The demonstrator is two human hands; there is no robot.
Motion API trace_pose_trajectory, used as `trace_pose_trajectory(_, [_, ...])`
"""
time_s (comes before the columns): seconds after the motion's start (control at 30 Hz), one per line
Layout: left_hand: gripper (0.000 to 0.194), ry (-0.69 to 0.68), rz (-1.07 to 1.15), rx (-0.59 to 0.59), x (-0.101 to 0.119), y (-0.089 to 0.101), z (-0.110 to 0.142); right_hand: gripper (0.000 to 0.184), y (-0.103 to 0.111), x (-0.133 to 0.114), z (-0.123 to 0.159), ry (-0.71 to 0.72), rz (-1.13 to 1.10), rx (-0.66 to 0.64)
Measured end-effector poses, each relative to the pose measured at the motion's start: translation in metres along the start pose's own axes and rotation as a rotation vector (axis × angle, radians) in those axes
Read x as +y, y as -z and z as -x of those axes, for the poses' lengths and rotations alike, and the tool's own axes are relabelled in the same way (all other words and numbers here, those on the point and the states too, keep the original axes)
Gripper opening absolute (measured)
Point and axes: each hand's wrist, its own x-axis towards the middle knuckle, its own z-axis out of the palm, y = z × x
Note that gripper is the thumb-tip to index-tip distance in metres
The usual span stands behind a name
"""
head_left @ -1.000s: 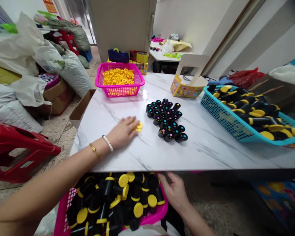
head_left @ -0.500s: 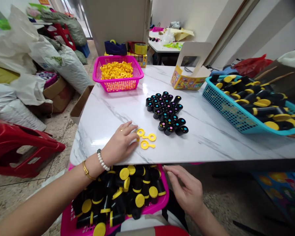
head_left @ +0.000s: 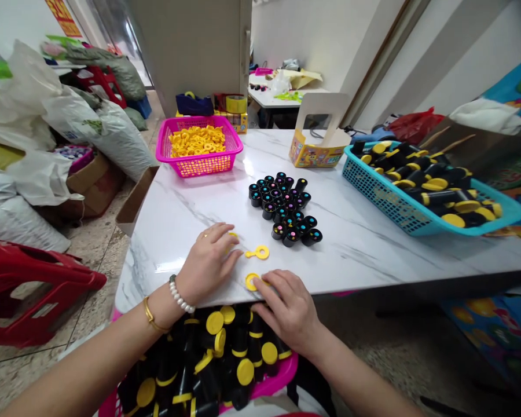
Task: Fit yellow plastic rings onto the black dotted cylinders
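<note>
My left hand (head_left: 211,258) rests over the white marble-patterned table, fingers loosely spread, partly covering a yellow plastic ring with a tab (head_left: 233,234). Just right of its fingertips lies a second yellow tabbed ring (head_left: 260,252), flat on the tabletop. Near the front edge, my right hand (head_left: 289,310) has its fingers on a third yellow tabbed ring (head_left: 252,282); they hide its tab. Beyond both hands stands a cluster of short black cylinders (head_left: 282,200) with coloured dots in their tops. Below the table edge, a pink basket (head_left: 282,373) holds many black cylinders with yellow caps.
A pink basket (head_left: 165,149) of yellow rings stands at the back left. Toward the right is a turquoise basket (head_left: 373,194) of black cylinders with yellow ends. Between them stands a printed carton (head_left: 315,155). A red plastic stool (head_left: 35,295) and white sacks are on the left.
My right hand has come up from below the table edge onto the nearest yellow ring, which has shifted slightly toward the edge. My left hand stays beside the rings. The view has shifted a little.
</note>
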Motion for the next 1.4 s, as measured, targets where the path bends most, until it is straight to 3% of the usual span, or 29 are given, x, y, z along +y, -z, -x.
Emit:
trace_pose_trajectory(0.23, [0.045, 0.097, 0.207, -0.067, 0.029, -0.039, -0.059, 0.025, 0.003, -0.001, 0.009, -0.019, -0.289, 0.078])
trace_pose_trajectory(0.37, [0.034, 0.141, 0.198, -0.068, 0.029, -0.052, -0.076, 0.025, 0.015, -0.006, 0.006, -0.156, -0.523, 0.097])
trace_pose_trajectory(0.47, [0.025, 0.136, 0.228, -0.031, 0.035, -0.038, -0.062, 0.023, 0.027, -0.002, 0.006, -0.287, -0.654, 0.094])
trace_pose_trajectory(0.63, [0.025, 0.144, 0.315, -0.104, 0.045, -0.004, 0.004, 0.019, 0.044, 0.014, 0.004, -0.545, -0.707, 0.149])
trace_pose_trajectory(0.77, [0.027, 0.201, 0.285, -0.095, 0.037, -0.004, 0.041, 0.018, 0.054, 0.016, -0.012, -0.644, -0.815, -0.066])
trace_pose_trajectory(0.87, [0.026, 0.212, 0.312, -0.058, 0.031, -0.010, 0.044, 0.017, 0.053, 0.008, -0.029, -0.648, -0.876, -0.209])
trace_pose_trajectory(1.1, [0.022, 0.173, 0.321, -0.050, 0.031, -0.011, 0.039, 0.029, 0.029, -0.006, -0.053, -0.799, -0.950, -0.228])
trace_pose_trajectory(1.27, [0.020, 0.150, 0.313, -0.046, 0.030, -0.013, 0.041, 0.022, 0.024, -0.001, -0.067, -0.809, -0.919, -0.227])
trace_pose_trajectory(1.4, [0.019, 0.146, 0.296, -0.055, 0.028, -0.014, 0.042, 0.022, 0.023, 0.004, -0.072, -0.844, -0.997, -0.334])
